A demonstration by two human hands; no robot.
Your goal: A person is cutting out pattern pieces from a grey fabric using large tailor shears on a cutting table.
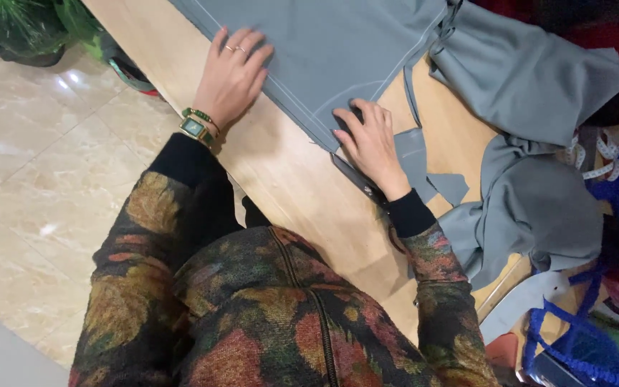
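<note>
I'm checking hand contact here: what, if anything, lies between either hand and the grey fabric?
Nothing visible does. The left hand lies flat on the grey fabric, and the right hand presses its edge on the wooden table.

Two bare hands (232, 75) (370, 140), one green square wristwatch (195, 128), two finger rings (235, 49), one wooden table (288, 179), one white measuring tape (600, 161)

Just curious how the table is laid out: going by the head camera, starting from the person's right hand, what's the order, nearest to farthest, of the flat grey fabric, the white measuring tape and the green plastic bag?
From the right hand:
1. Flat grey fabric, under its fingertips.
2. White measuring tape, at the table's right side.
3. Green plastic bag, on the floor, top left.
</note>
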